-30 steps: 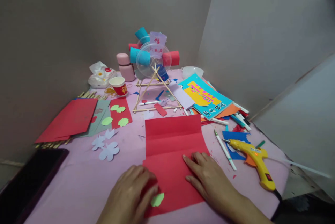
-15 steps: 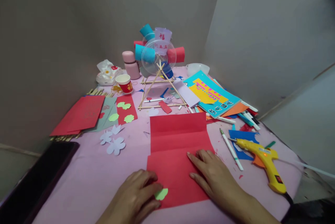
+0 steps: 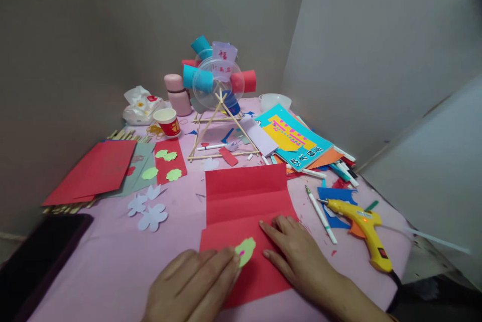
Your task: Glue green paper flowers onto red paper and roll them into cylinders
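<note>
Between the fingertips of my left hand (image 3: 196, 282) is a light green paper flower (image 3: 246, 251) with a pink mark near its middle. It is tilted just over the lower part of a creased red paper sheet (image 3: 244, 196). My right hand (image 3: 297, 246) lies with fingers spread on the right side of that sheet, holding nothing. Several white paper flowers (image 3: 152, 218) lie to the left. Farther back, more green flowers (image 3: 173, 175) rest on a red paper strip (image 3: 171, 161) and on grey paper beside it.
A yellow glue gun (image 3: 371, 234) with a lit orange light lies at the right, near a white marker (image 3: 321, 215). At the back stands a stick-framed wheel (image 3: 218, 81) with coloured cups. A paper cup (image 3: 167, 122), pink flask (image 3: 177, 95) and black phone (image 3: 45, 256) are left.
My left hand has picked up the green flower from the red sheet's lower left and raised it toward the middle. The right hand stays on the sheet. The view has shifted slightly right.
</note>
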Available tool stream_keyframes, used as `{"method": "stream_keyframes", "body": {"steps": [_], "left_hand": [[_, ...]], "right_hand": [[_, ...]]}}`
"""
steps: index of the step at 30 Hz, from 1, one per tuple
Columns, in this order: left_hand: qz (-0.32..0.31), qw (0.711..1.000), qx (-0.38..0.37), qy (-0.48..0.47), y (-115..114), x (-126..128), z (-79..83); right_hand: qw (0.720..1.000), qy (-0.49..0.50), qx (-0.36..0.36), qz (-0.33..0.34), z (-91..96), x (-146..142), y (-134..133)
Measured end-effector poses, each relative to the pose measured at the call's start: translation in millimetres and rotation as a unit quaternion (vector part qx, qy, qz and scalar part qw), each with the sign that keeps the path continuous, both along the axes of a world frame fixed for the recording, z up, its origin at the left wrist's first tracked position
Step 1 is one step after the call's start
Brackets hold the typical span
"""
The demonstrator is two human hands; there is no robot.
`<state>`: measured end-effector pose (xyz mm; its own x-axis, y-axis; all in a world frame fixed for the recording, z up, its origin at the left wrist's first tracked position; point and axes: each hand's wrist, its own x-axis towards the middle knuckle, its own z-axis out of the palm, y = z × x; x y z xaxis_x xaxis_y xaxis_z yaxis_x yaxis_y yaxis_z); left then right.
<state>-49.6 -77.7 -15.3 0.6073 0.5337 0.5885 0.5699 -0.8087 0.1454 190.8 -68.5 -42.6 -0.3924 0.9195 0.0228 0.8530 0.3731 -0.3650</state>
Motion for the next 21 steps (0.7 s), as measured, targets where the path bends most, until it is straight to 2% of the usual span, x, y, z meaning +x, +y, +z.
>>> {"method": "stream_keyframes", "body": {"steps": [2,5,8,12,14,19,21], "left_hand": [[-0.056,0.997,0.025,0.048,13,18,-5.0],[-0.058,0.99,0.001,0.131,26,39,-19.0],[-0.057,0.986,-0.001,0.157,25,41,-38.8],[-0.041,0.992,0.031,0.116,19,34,-56.5],[-0.04,0.993,0.038,0.104,20,32,-53.9],[-0.028,0.994,0.02,0.1,25,27,-33.6],[-0.008,0.996,0.019,0.091,26,25,-35.1]], "right_hand": [[1.0,0.002,-0.001,-0.004,0.3,0,1],[1.0,0.011,0.003,-0.005,-0.1,1,2],[0.999,0.035,0.005,-0.001,0.7,2,2],[0.997,0.021,0.004,0.073,2.1,1,-1],[0.996,0.001,0.009,0.089,1.6,-1,-1],[0.997,0.002,0.004,0.078,-0.8,0,0],[0.997,0.012,0.0,0.076,-1.6,1,1]]}}
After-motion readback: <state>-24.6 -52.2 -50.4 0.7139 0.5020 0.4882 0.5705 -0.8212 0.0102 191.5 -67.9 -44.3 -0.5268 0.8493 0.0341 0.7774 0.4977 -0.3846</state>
